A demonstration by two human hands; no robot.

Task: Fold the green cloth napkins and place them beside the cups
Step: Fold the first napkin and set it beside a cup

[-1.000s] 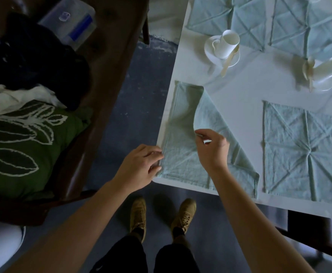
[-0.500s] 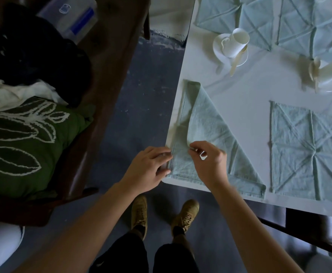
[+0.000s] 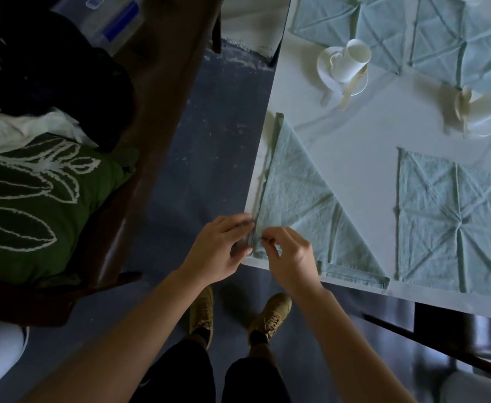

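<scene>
The white table [image 3: 354, 158] fills the right side; left of it, across dark floor, lies a green cushion with a white leaf pattern [image 3: 28, 205]; a pale green cloth napkin folded into a triangle [image 3: 296, 199] lies at the table's near left edge; a flat creased square napkin [image 3: 453, 225] lies to its right, apart; the left hand [image 3: 221, 251] pinches the triangle's near left corner at the table edge, fingers curled; the right hand [image 3: 290, 257] pinches the same corner between thumb and forefinger; a white cup on a saucer [image 3: 352, 61] stands farther back, well apart from the triangle.
</scene>
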